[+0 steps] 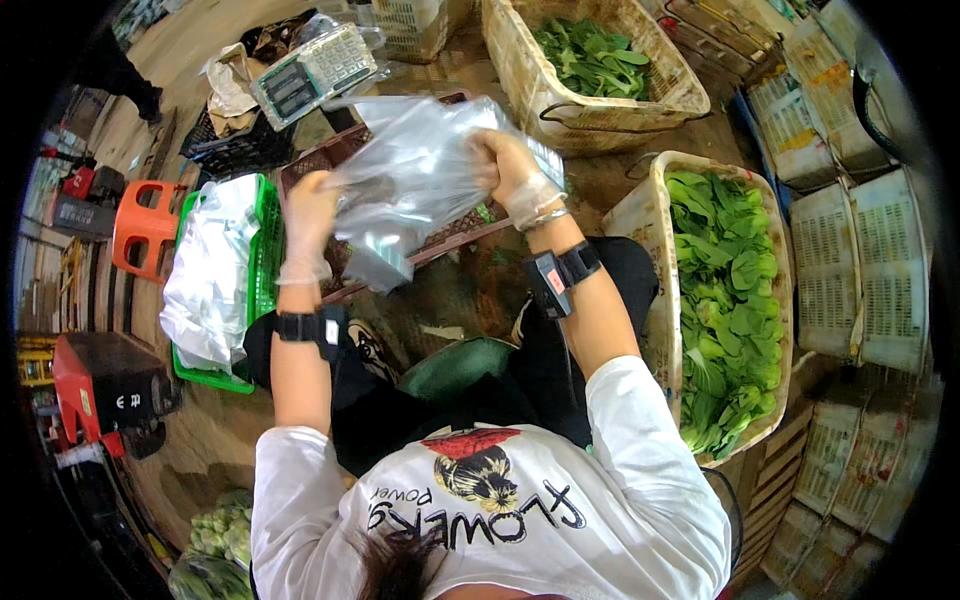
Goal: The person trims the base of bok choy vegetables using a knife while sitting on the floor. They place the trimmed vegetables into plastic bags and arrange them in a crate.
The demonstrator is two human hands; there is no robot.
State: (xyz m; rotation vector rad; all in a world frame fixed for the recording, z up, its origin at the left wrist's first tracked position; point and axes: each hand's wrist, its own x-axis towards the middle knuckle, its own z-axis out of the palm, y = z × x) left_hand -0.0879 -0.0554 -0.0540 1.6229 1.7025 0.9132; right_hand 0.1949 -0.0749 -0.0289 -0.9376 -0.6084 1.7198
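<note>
A clear plastic bag (pixel 409 176) is stretched between my two hands, blurred by motion. My left hand (pixel 307 214), in a thin translucent glove, grips its left edge. My right hand (pixel 514 176), gloved likewise, has its fingers curled around the right side of the bag. What is inside the bag, if anything, I cannot tell. Below it, a brownish-red plastic crate (pixel 450 244) is partly hidden. Close to my left forearm, a green plastic basket (pixel 268 247) holds a pile of white plastic bags (pixel 210 277).
To my right, a dirty white crate (pixel 670 300) is packed with bok choy (pixel 724 300); another crate (pixel 525 82) holds leafy greens (pixel 592 60). A digital scale (pixel 315 75) sits ahead left. An orange stool (pixel 142 229) is beyond the green basket. Stacked crates (pixel 859 262) line the right.
</note>
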